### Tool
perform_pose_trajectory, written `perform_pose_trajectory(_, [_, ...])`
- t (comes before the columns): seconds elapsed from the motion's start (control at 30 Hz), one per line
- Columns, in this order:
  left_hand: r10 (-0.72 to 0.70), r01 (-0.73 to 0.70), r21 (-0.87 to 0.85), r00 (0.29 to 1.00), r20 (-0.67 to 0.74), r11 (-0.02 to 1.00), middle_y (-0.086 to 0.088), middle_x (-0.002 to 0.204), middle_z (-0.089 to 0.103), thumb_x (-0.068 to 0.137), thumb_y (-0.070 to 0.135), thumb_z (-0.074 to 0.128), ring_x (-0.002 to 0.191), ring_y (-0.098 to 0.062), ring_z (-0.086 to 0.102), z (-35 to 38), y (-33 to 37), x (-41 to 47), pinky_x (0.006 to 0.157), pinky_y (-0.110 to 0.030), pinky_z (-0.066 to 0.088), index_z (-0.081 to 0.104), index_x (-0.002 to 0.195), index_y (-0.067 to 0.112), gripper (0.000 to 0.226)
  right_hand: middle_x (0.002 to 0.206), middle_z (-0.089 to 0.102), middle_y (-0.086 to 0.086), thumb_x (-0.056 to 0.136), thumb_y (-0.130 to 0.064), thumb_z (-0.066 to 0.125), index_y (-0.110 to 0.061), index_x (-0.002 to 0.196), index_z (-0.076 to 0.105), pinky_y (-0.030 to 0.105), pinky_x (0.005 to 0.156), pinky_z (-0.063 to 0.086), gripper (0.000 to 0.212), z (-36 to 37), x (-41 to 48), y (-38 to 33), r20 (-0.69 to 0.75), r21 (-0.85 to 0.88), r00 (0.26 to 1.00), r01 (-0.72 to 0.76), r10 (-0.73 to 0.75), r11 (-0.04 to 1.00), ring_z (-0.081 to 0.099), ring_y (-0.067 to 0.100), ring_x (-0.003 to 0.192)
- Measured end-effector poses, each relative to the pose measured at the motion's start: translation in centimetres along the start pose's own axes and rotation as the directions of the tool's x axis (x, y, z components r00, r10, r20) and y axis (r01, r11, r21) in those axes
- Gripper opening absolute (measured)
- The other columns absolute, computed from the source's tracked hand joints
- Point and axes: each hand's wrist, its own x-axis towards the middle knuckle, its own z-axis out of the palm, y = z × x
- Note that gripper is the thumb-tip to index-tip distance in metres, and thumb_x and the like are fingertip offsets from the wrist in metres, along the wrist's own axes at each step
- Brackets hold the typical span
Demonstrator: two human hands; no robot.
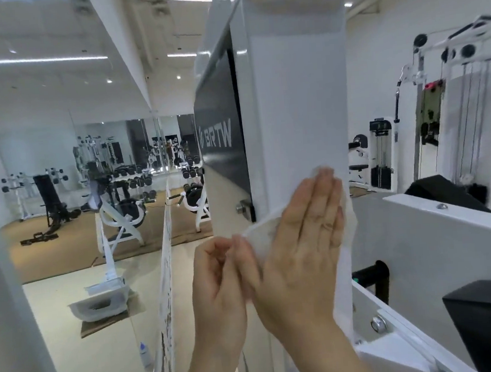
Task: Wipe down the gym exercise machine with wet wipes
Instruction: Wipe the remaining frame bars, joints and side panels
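White machine column (297, 108), long axis upright, beside gym mirror (59, 153) | right hand (305, 248) flat, fingers up, pressing wet wipe (261, 233) on it | left hand (219, 281) pinches its corner

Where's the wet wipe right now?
Right of centre in the head view, the wet wipe lies on the machine's white column under the right hand; the left hand pinches its left corner.

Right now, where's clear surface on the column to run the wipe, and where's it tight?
Free: the column's white face above the right hand, between the black BRTW panel and the column's right edge. Tight lower down: the left hand pinches the wet wipe, the bolt sticks out at left, the white beam closes in at right.
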Motion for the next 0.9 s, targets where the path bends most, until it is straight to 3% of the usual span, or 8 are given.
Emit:
perform_pose_trajectory(0.2, [0.210, -0.215, -0.026, 0.968, -0.141, 0.976, 0.009, 0.083, 0.066, 0.073, 0.037, 0.056, 0.077, -0.014, 0.063, 0.9, 1.6, 2.6, 0.062, -0.032, 0.048, 0.064, 0.089, 0.045, 0.020, 0.161, 0.007, 0.026, 0.096, -0.024, 0.040, 0.007, 0.152, 0.010, 0.046, 0.123, 0.005, 0.071, -0.8, 10.9, -2.2, -0.103, -0.013, 0.988, 0.110, -0.111, 0.994, 0.002, 0.037, 0.150])
perform_pose_trajectory(0.33, [0.241, -0.241, -0.015, 0.970, -0.031, 0.970, 0.014, 0.109, 0.068, 0.085, 0.030, 0.050, 0.109, -0.004, 0.061, 1.1, 3.0, 4.7, 0.090, -0.030, 0.048, 0.064, 0.110, 0.042, 0.031, 0.159, 0.010, 0.028, 0.105, -0.026, 0.015, 0.009, 0.151, 0.013, 0.053, 0.121, 0.012, 0.057, -0.6, 8.2, -2.5, -0.071, -0.037, 0.973, 0.217, -0.219, 0.976, 0.006, 0.040, 0.150])
perform_pose_trajectory(0.43, [0.177, -0.170, -0.056, 0.974, 0.141, 0.984, 0.023, 0.124, 0.062, 0.093, 0.044, 0.056, 0.121, 0.005, 0.053, 1.5, 3.7, 5.5, 0.101, -0.021, 0.041, 0.062, 0.118, 0.049, 0.027, 0.160, 0.010, 0.026, 0.098, -0.016, 0.042, 0.007, 0.150, 0.014, 0.053, 0.121, 0.014, 0.064, -0.5, 6.8, -1.6, -0.031, -0.135, 0.939, 0.335, -0.342, 0.933, 0.007, 0.039, 0.150])
perform_pose_trajectory(0.5, [0.189, -0.182, -0.050, 0.952, 0.241, 0.982, 0.019, 0.123, 0.064, 0.094, 0.046, 0.055, 0.113, 0.006, 0.058, 2.1, 3.8, 5.6, 0.091, -0.015, 0.046, 0.059, 0.123, 0.048, 0.029, 0.161, 0.011, 0.024, 0.089, -0.014, 0.042, 0.007, 0.150, 0.020, 0.049, 0.122, 0.007, 0.068, -1.4, 10.3, -2.4, 0.066, -0.247, 0.914, 0.404, -0.401, 0.881, 0.003, 0.037, 0.151])
perform_pose_trajectory(0.6, [0.198, -0.198, -0.025, 0.955, 0.219, 0.980, 0.012, 0.108, 0.069, 0.095, 0.033, 0.051, 0.093, 0.004, 0.064, 2.4, 4.1, 6.0, 0.073, -0.008, 0.046, 0.056, 0.126, 0.038, 0.032, 0.156, 0.016, 0.033, 0.097, -0.022, 0.024, 0.009, 0.144, 0.036, 0.051, 0.117, -0.014, 0.057, -3.0, 15.3, -5.3, 0.488, -0.487, 0.783, 0.610, -0.385, 0.625, 0.002, 0.043, 0.149])
perform_pose_trajectory(0.73, [0.165, -0.159, -0.066, 0.981, 0.100, 0.985, 0.024, 0.119, 0.061, 0.096, 0.036, 0.053, 0.119, -0.003, 0.056, 1.3, 2.4, 7.2, 0.088, -0.023, 0.050, 0.054, 0.122, 0.051, 0.030, 0.149, 0.036, 0.033, 0.104, -0.045, 0.027, 0.001, 0.142, 0.044, 0.067, 0.111, -0.007, 0.062, -2.7, 16.3, -6.5, 0.839, -0.507, 0.494, 0.862, -0.229, 0.005, 0.015, 0.057, 0.141])
perform_pose_trajectory(0.8, [0.121, -0.119, -0.047, 0.991, 0.056, 0.992, 0.027, 0.119, 0.059, 0.090, 0.038, 0.049, 0.117, -0.004, 0.056, 0.7, 0.9, 6.8, 0.097, -0.038, 0.049, 0.055, 0.118, 0.054, 0.033, 0.154, 0.029, 0.029, 0.105, -0.041, 0.024, -0.001, 0.149, 0.034, 0.063, 0.115, 0.002, 0.060, -2.0, 16.3, -6.5, 0.906, -0.411, 0.393, 0.906, -0.157, -0.099, 0.014, 0.052, 0.144])
perform_pose_trajectory(0.9, [0.073, -0.072, -0.018, 0.996, 0.057, 0.997, 0.034, 0.120, 0.056, 0.084, 0.034, 0.046, 0.115, 0.001, 0.055, 0.3, 0.0, 5.9, 0.102, -0.043, 0.047, 0.052, 0.124, 0.043, 0.042, 0.161, 0.018, 0.021, 0.106, -0.042, 0.019, -0.003, 0.154, 0.021, 0.053, 0.119, 0.008, 0.061, -1.8, 16.6, -6.5, 0.942, -0.324, 0.317, 0.945, -0.111, -0.044, 0.012, 0.040, 0.148])
